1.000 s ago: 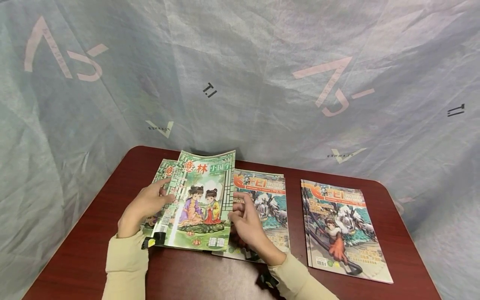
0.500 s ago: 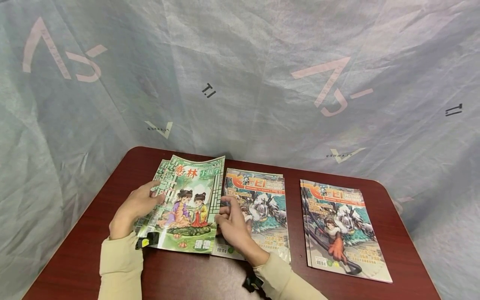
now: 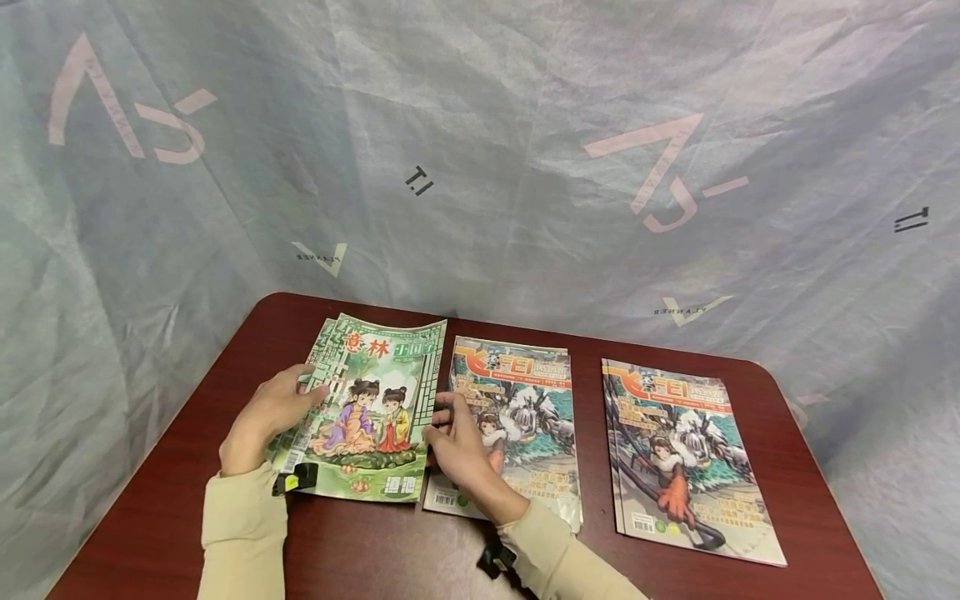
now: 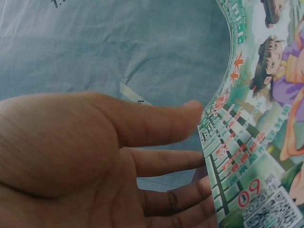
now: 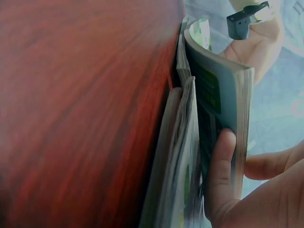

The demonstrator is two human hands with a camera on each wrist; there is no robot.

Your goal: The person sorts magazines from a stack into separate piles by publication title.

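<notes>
- At the far left, a pale sleeve leads to the left hand, with a small black device near its wrist.
- The left hand grips the left edge of the green magazine, thumb at the margin and fingers reaching behind; the left wrist view shows a red "09" and a QR code beside them.
- A second green magazine shows as a narrow strip along the left, underneath the upper one.
- The green magazine is face up between the two hands, over the left part of the bench. Its cover bows, and its right edge is raised; two drawn figures in bright robes sit at its middle.
- The right hand pinches that right edge between thumb and fingers, as the right wrist view shows.
- Beneath the right hand, the middle magazine stack lies on the bench, orange title at the top.
- Well apart, at the right, the right magazine stack lies flat with a matching cover.
- Behind everything hangs a grey printed cloth.
</notes>
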